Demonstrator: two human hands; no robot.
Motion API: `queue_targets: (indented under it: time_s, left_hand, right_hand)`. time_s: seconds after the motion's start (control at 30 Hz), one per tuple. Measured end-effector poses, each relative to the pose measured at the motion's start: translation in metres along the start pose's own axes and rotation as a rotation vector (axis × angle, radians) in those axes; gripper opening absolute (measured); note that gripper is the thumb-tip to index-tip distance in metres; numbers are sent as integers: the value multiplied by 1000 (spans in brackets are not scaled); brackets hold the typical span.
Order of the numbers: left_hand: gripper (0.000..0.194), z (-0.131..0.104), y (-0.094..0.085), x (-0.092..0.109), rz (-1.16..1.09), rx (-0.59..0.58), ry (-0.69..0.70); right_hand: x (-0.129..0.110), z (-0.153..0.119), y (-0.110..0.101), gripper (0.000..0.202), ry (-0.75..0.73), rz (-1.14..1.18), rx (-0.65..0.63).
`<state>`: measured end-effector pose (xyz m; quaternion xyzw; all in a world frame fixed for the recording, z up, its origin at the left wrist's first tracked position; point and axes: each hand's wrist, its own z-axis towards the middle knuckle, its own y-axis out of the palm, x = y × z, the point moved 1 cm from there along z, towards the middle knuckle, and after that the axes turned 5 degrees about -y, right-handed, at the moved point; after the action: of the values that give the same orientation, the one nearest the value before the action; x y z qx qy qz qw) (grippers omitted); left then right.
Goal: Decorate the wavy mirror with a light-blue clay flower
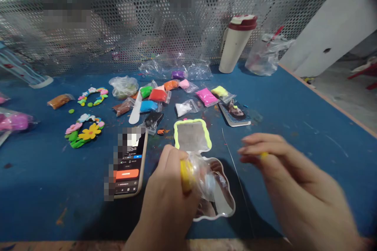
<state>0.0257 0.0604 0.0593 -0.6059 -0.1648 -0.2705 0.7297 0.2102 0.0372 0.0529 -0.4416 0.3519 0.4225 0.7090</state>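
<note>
My left hand point(171, 192) is closed around a clear plastic bag of yellow clay point(187, 175), held over a small folding mirror. My right hand point(294, 180) is off to the right, its thumb and fingers pinched on a small bit of yellow clay point(264, 155). The mirror's raised panel point(193, 135) has a lime-green wavy border of clay. Its lower half point(225, 200) has a white scalloped rim and is partly covered by the bag and my left hand. A thin wire point(234, 160) lies between the mirror and my right hand.
Left of the mirror lies a phone point(126, 172) with a lit screen. Beyond are several bagged clays, such as a red one point(159, 95), and a white spatula point(136, 110). Clay-decorated rings point(75, 141), a notebook point(235, 113), a tumbler point(237, 47) and a plastic cup point(262, 57) stand or lie around.
</note>
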Motion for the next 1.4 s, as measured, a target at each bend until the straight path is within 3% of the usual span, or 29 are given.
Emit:
queue_targets:
  time_s: [0.1, 0.2, 0.27, 0.4, 0.57, 0.67, 0.73, 0.87, 1.0, 1.1, 1.27, 1.4]
  left_hand:
    - [10, -2, 3, 4, -96, -91, -59]
    - [11, -2, 2, 6, -129, -123, -86]
    - [12, -1, -1, 7, -141, -140, -74]
    - [21, -2, -7, 9, -153, -164, -15]
    - [39, -7, -6, 6, -147, -122, 59]
    - [34, -7, -2, 5, -160, -160, 93]
    - [26, -6, -1, 5, -130, -180, 28]
    - [21, -5, -1, 8, -56, -124, -59]
    - [22, -4, 0, 11, -58, -79, -49]
    - [22, -6, 3, 12, -43, -82, -38]
    - [20, -10, 3, 11, -82, -44, 198]
    - [42, -8, -10, 8, -230, -44, 258]
  right_hand:
    - [5, 4, 18, 18, 224, 347, -213]
    - [4, 4, 32, 20, 441, 622, -211]
    - [5, 4, 34, 15, 500, 741, -172]
    - [11, 2, 27, 17, 404, 727, -107]
    - [2, -2, 21, 25, 223, 338, -146]
    - [-7, -2, 19, 15, 106, 132, -134]
    - [-8, -1, 19, 15, 61, 72, -105]
    - [-3, 0, 18, 18, 112, 126, -145]
    - [-2, -1, 20, 20, 178, 239, -198]
    - [-2, -2, 22, 16, 213, 268, -164]
    - [2, 1, 18, 11, 185, 193, -68]
    - [-7, 5, 8, 12, 51, 90, -88]
